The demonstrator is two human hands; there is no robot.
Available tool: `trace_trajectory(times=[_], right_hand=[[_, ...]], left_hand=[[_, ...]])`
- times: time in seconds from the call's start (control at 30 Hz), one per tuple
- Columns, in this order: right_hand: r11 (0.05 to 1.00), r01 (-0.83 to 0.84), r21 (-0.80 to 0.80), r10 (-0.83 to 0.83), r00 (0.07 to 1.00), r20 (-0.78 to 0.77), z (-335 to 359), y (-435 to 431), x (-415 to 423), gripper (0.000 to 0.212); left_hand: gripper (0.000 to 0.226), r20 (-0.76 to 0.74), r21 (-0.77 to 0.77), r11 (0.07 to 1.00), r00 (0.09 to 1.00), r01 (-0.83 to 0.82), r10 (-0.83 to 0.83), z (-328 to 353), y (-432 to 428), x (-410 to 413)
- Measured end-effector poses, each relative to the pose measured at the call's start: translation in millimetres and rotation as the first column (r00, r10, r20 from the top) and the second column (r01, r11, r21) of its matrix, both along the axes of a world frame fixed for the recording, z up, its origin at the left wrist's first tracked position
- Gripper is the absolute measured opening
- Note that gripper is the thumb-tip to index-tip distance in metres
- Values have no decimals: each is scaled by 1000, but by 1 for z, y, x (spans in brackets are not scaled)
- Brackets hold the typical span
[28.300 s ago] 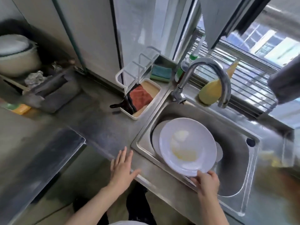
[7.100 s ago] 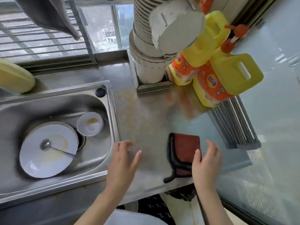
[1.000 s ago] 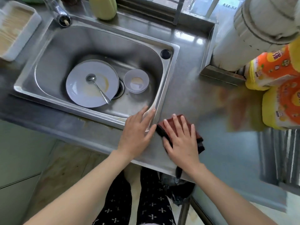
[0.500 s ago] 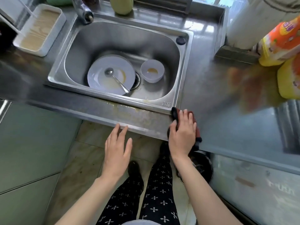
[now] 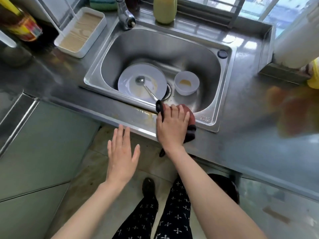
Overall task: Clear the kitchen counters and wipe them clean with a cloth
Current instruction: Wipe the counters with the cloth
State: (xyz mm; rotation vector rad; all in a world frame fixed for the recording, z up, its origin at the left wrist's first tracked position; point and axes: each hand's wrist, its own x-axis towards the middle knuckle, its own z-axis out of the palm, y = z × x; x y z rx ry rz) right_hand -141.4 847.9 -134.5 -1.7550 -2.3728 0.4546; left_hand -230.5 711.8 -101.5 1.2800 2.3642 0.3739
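Observation:
My right hand (image 5: 171, 125) presses flat, fingers straight, on a red cloth with black trim (image 5: 190, 125) lying on the front rim of the steel sink (image 5: 224, 80). Most of the cloth is hidden under the hand. My left hand (image 5: 121, 153) hovers open, fingers spread, just in front of the steel counter's (image 5: 250, 149) front edge and touches nothing. A yellowish stain (image 5: 146, 116) marks the rim strip just left of the cloth. Inside the sink lie a white plate (image 5: 127, 83) with a spoon (image 5: 146, 88) on it and a small white bowl (image 5: 186, 82).
A white tray (image 5: 81, 31) stands left of the sink beside a tap (image 5: 126, 18). A yellow-green bottle (image 5: 164, 9) and a sponge (image 5: 103, 2) sit at the back. A white pipe (image 5: 296, 40) and a yellow jug (image 5: 313, 80) are at the right. A bottle (image 5: 19, 23) stands far left.
My right hand has slid the cloth left along the sink's front rim, from the counter beside the sink's corner. My left hand, earlier on the sink's corner, is off the counter and hovers before it.

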Motion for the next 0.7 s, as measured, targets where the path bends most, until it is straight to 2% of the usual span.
trace_trajectory(times=[0.17,0.33,0.5,0.6,0.7], right_hand=[[951,-310,-22,310,950,34,1,-3,-60,58],[902,-433,-4,429,894,127,-1,-1,1,59],[772,-632,-71,633,751,188,5,-9,75,56],[738,-669,-88,672,717,186,5,-7,66,57],[666,-741,-83,744,653,144,4,1,28,58]], left_hand=[[59,28,28,994,994,-103,102,0,-13,-21],[58,44,-8,989,988,-147,148,-2,-28,-40],[57,102,-7,989,983,-151,151,-3,-28,-39],[57,133,27,984,976,-175,170,-6,-24,-33],[57,146,41,978,970,-204,196,-11,-23,-31]])
